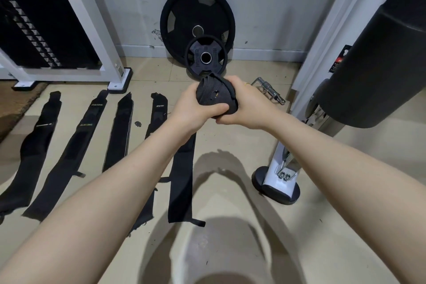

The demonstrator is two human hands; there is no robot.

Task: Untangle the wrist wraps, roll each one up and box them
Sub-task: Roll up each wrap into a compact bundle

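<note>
We clasp the rolled wrist wrap [213, 97] in front of the small weight plate [205, 57], left hand [196, 105] cupping it underneath, right hand [246, 101] gripping its outer turn so it cannot spring loose. Flat wraps [122, 131] wait left of the plate.

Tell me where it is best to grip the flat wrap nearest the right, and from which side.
Probably the far end of the rightmost wrap, from above: it lies flat and straight on the floor, the left forearm hides that end, and the near end trails a thin loop.
</note>
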